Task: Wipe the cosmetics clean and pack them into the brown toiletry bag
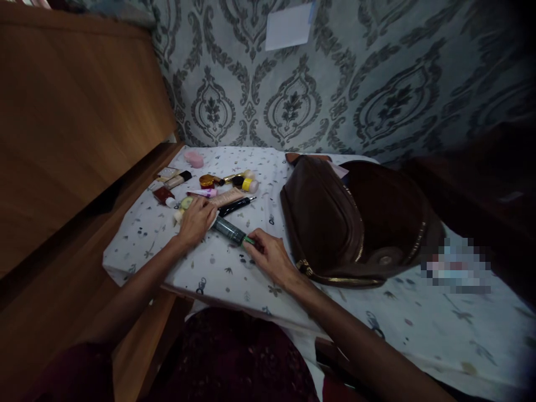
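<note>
- Dark green tube (228,230): slanting above the patterned cloth (247,279), between both hands, pale end to the left, bright green tip to the right.
- Wooden cabinet (79,111): far left, alongside the cloth-covered surface.
- Red-brown bottle (162,195) with white cap: lying near the cloth's left edge.
- Beige bottle (176,180) with black cap: lying just behind the red-brown one.
- Pink puff-like piece (194,159): farther back, near the wall.
- Left hand (196,220): curled down at the tube's pale end, fingers close together; impossible to tell whether gripping.
- Pink-and-white tube (204,192): just beyond the left hand.
- Amber round jar (206,181): behind that tube.
- Beige tube (228,197) and glossy black tube (235,206): side by side, just past the dark green tube.
- Yellow-banded container (251,185): behind them.
- Right hand (271,255): narrow, fingertips pinched around the green tip.
- White paper (288,27): up on the patterned wall (295,100).
- Brown bag (322,218): right of the right hand, gold zips parted.
</note>
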`<state>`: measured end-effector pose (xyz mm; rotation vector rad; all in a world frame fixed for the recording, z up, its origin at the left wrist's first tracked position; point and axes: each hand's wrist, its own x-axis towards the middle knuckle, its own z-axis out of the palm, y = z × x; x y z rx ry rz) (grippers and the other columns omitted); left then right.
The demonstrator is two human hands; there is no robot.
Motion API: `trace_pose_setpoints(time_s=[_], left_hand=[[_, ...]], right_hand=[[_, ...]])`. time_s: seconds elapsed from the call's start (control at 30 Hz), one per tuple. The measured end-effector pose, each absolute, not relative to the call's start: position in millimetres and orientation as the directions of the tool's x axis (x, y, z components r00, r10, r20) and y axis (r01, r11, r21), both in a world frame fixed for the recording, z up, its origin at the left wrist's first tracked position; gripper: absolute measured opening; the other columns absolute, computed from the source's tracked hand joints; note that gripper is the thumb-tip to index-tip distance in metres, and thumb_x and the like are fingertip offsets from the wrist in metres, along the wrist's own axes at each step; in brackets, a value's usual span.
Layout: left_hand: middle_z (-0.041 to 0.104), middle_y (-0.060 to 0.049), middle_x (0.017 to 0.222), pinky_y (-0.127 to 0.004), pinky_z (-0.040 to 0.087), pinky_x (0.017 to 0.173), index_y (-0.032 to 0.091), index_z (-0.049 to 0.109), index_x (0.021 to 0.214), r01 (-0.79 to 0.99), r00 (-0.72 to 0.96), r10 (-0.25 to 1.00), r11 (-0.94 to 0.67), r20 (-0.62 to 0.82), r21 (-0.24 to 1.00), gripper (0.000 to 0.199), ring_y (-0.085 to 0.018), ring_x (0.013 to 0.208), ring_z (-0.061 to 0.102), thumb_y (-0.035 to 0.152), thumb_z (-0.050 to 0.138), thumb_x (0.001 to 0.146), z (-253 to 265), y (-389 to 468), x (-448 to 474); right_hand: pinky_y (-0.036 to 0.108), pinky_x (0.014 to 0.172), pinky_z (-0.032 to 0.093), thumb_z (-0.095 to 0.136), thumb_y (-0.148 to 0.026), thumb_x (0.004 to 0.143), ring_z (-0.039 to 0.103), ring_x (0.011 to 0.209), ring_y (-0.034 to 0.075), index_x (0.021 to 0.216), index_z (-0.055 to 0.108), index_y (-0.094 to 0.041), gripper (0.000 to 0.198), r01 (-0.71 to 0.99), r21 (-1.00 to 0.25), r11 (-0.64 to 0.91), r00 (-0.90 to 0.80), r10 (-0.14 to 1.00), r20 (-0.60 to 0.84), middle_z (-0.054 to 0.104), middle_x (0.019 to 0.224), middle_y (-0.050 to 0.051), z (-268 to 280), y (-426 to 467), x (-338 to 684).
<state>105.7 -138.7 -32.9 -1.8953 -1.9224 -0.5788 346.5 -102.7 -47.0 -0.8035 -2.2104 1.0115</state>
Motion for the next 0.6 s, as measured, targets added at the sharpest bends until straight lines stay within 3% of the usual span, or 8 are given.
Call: trace_pose_setpoints(time_s=[0.13, 0.23, 0.33, 0.47, 0.6], left_hand=[[0.064, -0.01, 0.09, -0.034, 0.044, 0.072, 0.017, 0.068, 0.084, 0.995, -0.085, 0.863, 0.099, 0.497, -0.002, 0.033, -0.024, 0.089, 0.06, 0.03, 0.042, 0.1, -35.7, -140.8, 103.8], [0.065, -0.01, 0.087, -0.032, 0.043, 0.067, 0.016, 0.067, 0.086, 0.994, -0.095, 0.872, 0.108, 0.48, 0.002, 0.033, -0.023, 0.085, 0.062, 0.03, 0.041, 0.101, -34.5, -141.6, 102.1], [0.065, -0.009, 0.087, -0.031, 0.043, 0.069, 0.015, 0.066, 0.09, 0.998, -0.062, 0.852, 0.062, 0.519, 0.017, 0.031, -0.021, 0.083, 0.061, 0.029, 0.04, 0.102, -28.2, -146.4, 110.8], [0.062, -0.006, 0.081, -0.03, 0.042, 0.072, 0.017, 0.064, 0.084, 0.991, 0.121, 0.763, -0.131, 0.635, -0.031, 0.035, -0.019, 0.08, 0.057, 0.031, 0.038, 0.103, -18.3, -159.7, 149.6], [0.062, -0.005, 0.081, -0.032, 0.04, 0.072, 0.018, 0.064, 0.079, 0.941, 0.338, 0.735, -0.283, 0.588, -0.187, 0.032, -0.02, 0.081, 0.053, 0.03, 0.043, 0.101, -18.8, -164.5, 180.7]], right_hand=[[0.024, 0.059, 0.04, 0.07, -0.026, 0.074, 0.053, 0.062, 0.014, 0.093, 0.061, -0.02, 0.021, 0.306, -0.797, 0.521, -0.624, 0.742, 0.245, 0.06, 0.073, -0.002, -47.9, -102.5, 345.7], [0.024, 0.058, 0.039, 0.066, -0.024, 0.076, 0.052, 0.061, 0.014, 0.084, 0.061, -0.02, 0.01, 0.306, -0.795, 0.524, -0.6, 0.754, 0.267, 0.06, 0.069, -0.002, -46.8, -102.7, 345.3], [0.024, 0.053, 0.038, 0.063, -0.031, 0.078, 0.052, 0.056, 0.014, 0.083, 0.061, -0.02, 0.012, 0.277, -0.857, 0.435, -0.583, 0.784, 0.21, 0.058, 0.06, -0.003, -48.3, -102.4, 344.1], [0.024, 0.048, 0.04, 0.064, -0.038, 0.075, 0.055, 0.049, 0.014, 0.079, 0.059, -0.021, 0.019, 0.155, -0.967, 0.202, -0.58, 0.811, 0.076, 0.057, 0.057, -0.004, -52.9, -101.7, 341.3], [0.022, 0.045, 0.038, 0.071, -0.04, 0.069, 0.054, 0.044, 0.011, 0.074, 0.058, -0.02, 0.024, 0.086, -0.995, 0.053, -0.625, 0.781, -0.012, 0.057, 0.055, -0.005, -50.5, -102.2, 340.3]])
